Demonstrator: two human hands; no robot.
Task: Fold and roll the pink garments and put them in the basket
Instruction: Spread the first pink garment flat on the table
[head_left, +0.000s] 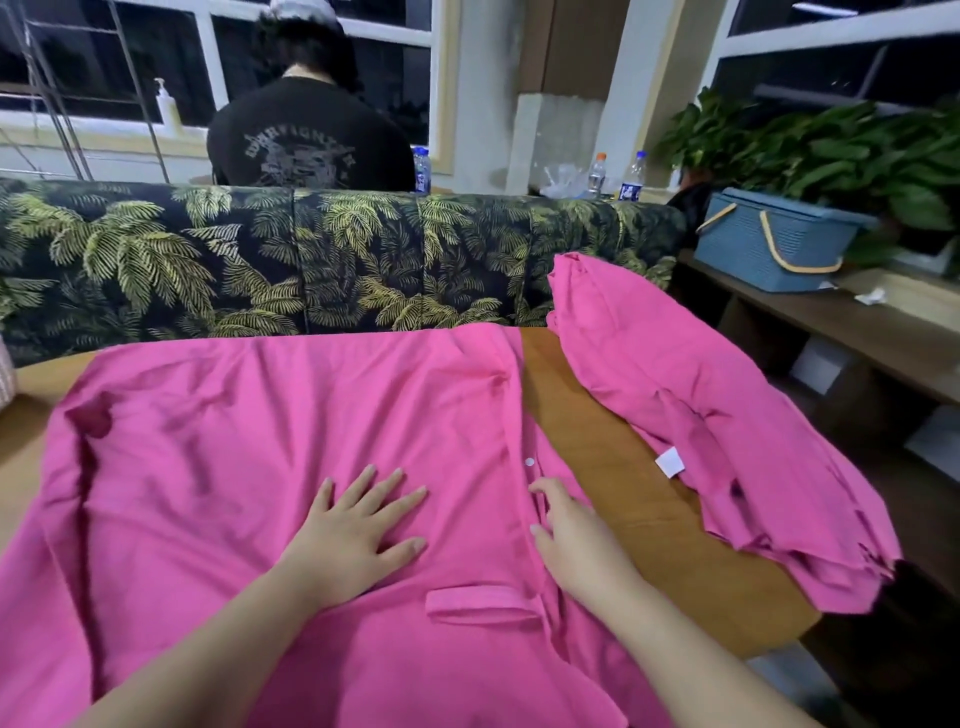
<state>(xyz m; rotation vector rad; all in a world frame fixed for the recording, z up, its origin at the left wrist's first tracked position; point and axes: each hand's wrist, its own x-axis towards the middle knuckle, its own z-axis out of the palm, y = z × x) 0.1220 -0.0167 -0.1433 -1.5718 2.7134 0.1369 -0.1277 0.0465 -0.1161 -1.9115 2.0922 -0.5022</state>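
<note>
A large pink garment (270, 431) lies spread flat over the wooden table (613, 467), with a white button on its right edge. My left hand (353, 530) presses flat on its middle, fingers straight and spread. My right hand (571, 535) rests at the garment's right edge beside the button placket; its fingertips touch the cloth and I cannot tell whether they pinch it. A second pink garment (691, 410) with a white tag lies crumpled at the table's right side, hanging over the edge. The blue basket (769, 244) with tan handles stands on a shelf at the far right.
A sofa back (311, 260) with a palm-leaf print runs behind the table. A person in a black shirt (311, 135) sits beyond it, facing away. Bottles (631, 176) stand on a ledge, and green plants (857, 150) crowd behind the basket. A low wooden shelf (857, 332) runs along the right.
</note>
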